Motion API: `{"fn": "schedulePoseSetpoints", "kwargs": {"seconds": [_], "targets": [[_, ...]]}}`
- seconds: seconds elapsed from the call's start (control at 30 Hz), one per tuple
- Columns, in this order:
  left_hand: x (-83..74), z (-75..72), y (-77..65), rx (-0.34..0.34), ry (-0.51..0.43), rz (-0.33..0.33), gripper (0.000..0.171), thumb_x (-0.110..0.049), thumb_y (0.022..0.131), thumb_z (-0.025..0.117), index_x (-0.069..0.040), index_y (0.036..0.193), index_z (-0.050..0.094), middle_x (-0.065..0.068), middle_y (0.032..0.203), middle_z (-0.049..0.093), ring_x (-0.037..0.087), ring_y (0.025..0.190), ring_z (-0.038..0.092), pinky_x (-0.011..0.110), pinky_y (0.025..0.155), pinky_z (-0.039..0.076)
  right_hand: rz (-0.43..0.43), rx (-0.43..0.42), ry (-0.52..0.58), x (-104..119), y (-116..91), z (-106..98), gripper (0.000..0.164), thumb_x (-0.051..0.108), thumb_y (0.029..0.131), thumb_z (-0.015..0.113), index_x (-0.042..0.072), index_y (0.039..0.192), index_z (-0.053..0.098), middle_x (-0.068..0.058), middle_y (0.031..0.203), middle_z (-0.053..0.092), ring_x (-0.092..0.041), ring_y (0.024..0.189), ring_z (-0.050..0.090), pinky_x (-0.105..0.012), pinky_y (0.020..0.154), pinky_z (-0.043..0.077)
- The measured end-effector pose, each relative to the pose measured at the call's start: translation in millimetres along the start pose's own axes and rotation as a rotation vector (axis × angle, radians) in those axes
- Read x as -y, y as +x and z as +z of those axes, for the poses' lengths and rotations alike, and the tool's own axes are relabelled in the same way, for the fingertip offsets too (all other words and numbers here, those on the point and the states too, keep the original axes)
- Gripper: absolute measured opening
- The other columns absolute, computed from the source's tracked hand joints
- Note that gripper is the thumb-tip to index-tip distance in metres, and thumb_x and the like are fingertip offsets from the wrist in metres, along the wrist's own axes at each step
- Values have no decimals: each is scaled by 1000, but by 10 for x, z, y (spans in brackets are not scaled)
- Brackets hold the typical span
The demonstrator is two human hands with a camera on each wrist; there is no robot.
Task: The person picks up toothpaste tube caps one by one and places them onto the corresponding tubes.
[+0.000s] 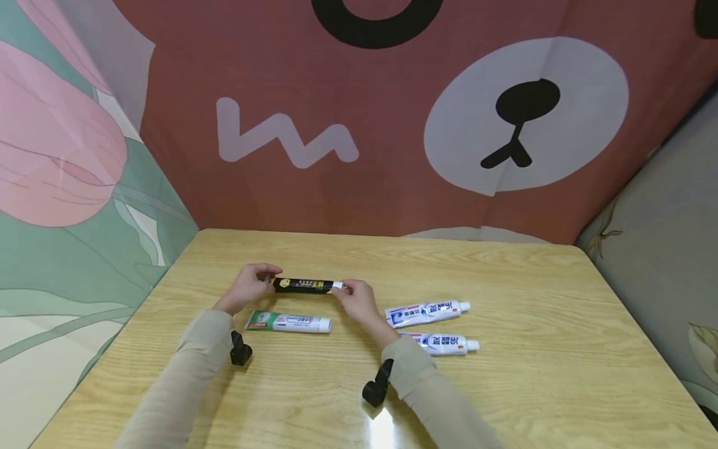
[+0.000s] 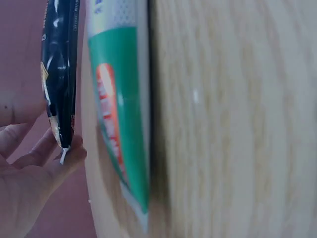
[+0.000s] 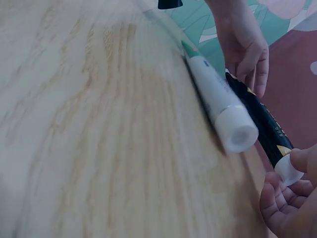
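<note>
A black toothpaste tube (image 1: 303,285) with gold and white print is held level between both hands above the far-left part of the table. The left hand (image 1: 250,288) has its fingers around the flat crimped end, which shows in the left wrist view between thumb side and fingertips (image 2: 74,153). At the other end, the right hand (image 1: 359,300) pinches the white cap (image 3: 288,170) between thumb and fingers. Nearer the person, a green and white toothpaste tube (image 1: 288,322) lies on the table, its white cap pointing right.
Two white and blue toothpaste tubes, an upper one (image 1: 426,313) and a lower one (image 1: 443,343), lie right of the right forearm, which partly covers the lower. The wooden table (image 1: 538,299) meets a red printed cloth (image 1: 381,199) at its back edge.
</note>
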State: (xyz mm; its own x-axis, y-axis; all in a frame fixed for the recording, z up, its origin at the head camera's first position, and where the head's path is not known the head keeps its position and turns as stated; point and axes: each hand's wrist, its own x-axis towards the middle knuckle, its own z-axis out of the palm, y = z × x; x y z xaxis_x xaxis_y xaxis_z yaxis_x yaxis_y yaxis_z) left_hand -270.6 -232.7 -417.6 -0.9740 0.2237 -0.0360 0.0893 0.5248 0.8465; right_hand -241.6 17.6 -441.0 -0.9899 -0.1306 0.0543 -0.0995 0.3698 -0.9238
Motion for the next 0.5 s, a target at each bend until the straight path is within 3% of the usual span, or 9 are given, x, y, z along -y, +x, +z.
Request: {"fn": "schedulePoseSetpoints", "kwargs": {"seconds": [0.13, 0.23, 0.4, 0.5], "targets": [[16, 31, 21, -11, -26, -32, 38, 9, 84, 49, 11, 122, 49, 28, 120, 50, 36, 104, 49, 38, 79, 46, -62, -3, -111, -72, -3, 29, 19, 13, 87, 61, -6, 85, 63, 2, 52, 40, -9, 46, 36, -22, 47, 32], [-17, 47, 44, -39, -24, -26, 37, 3, 87, 52, 9, 123, 48, 27, 124, 49, 38, 114, 45, 43, 87, 43, -115, -22, -205, -95, 6, 17, 21, 13, 86, 62, -7, 91, 64, -6, 58, 53, -15, 52, 47, -26, 54, 42], [-135, 66, 40, -61, 18, 23, 38, -3, 88, 55, 8, 124, 49, 26, 124, 49, 40, 115, 44, 49, 90, 40, -106, -27, -280, -70, 0, -94, 32, 17, 86, 62, -9, 105, 61, -18, 88, 66, -26, 76, 63, -36, 71, 50], [-167, 68, 0, -67, 22, 45, 38, -1, 88, 54, 10, 123, 48, 28, 123, 48, 40, 115, 43, 49, 93, 37, -65, 6, -239, -34, -22, -184, 36, 18, 87, 60, -10, 110, 59, -17, 84, 67, -22, 68, 63, -31, 63, 51]]}}
